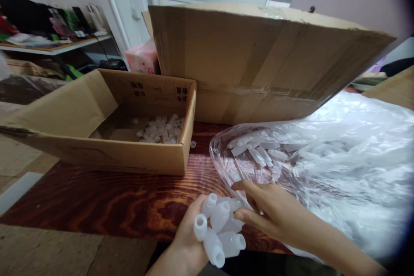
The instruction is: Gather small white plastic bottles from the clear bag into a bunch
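Observation:
My left hand is closed around a bunch of small translucent white plastic bottles, their open necks pointing in different directions. Just right of the bunch is my right hand, its thumb against the bottles and its index finger held apart from the thumb. The inner fingers of this hand are partly hidden. Beyond it, a clear plastic bag lies open towards me, with more of the same bottles loose inside.
An open cardboard box on the left holds many small white caps. One loose cap lies beside it on the wooden table. A large cardboard box stands behind, next to a pink package.

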Demonstrator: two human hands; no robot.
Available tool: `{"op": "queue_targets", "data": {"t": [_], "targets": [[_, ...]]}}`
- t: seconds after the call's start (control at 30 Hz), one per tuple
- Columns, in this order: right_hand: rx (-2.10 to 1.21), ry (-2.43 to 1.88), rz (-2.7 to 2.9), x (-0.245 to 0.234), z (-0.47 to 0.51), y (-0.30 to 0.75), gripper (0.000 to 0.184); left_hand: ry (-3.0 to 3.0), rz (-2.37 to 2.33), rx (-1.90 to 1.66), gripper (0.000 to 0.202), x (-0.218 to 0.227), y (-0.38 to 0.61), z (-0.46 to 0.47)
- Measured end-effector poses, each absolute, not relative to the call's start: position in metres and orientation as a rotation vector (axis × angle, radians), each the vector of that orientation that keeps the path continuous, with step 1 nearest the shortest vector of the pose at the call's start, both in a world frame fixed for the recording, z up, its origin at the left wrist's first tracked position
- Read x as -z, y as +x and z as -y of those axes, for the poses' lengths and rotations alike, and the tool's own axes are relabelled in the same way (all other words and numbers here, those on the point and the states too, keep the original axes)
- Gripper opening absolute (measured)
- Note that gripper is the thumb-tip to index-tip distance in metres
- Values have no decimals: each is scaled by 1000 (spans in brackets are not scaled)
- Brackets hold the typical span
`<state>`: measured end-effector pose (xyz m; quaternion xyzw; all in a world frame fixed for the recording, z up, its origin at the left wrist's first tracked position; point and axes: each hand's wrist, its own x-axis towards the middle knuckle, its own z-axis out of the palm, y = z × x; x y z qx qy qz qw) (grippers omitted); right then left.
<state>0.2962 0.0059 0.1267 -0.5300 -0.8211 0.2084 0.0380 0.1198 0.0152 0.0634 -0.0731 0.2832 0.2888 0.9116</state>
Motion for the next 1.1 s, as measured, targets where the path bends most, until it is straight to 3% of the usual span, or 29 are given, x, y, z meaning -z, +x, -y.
{"op": "queue_targets", "data": {"t": [0.1,0.2,0.33,0.43,0.6,0.67,0.73,0.9,1.0,1.1], "targets": [[-718,-1553,2494,-133,-6,299,15,-124,-647,-595,24,-67,122,-16],[-510,-1641,2437,-132,-7,302,31,-112,-669,-569,27,-70,123,-16],[-716,-1574,2363,-129,-8,306,15,-67,-744,-577,26,-69,123,-16],[-563,-1583,2303,-127,-7,308,39,-91,-699,-556,26,-69,124,-16],[-740,-1551,2278,-125,-4,308,16,-125,-683,-560,25,-70,123,-16],[-624,-1591,2254,-124,-3,308,29,-138,-650,-544,29,-69,123,-17],[-608,-1638,2188,-125,-1,307,29,-136,-622,-533,30,-69,122,-17],[-901,-1568,2124,-123,2,298,19,-182,-706,-556,25,-79,122,-17],[-954,-1669,1819,-113,5,294,27,-221,-735,-559,26,-88,119,-20],[-1117,-1694,1459,-100,7,294,24,-237,-708,-580,30,-93,115,-24]]}}
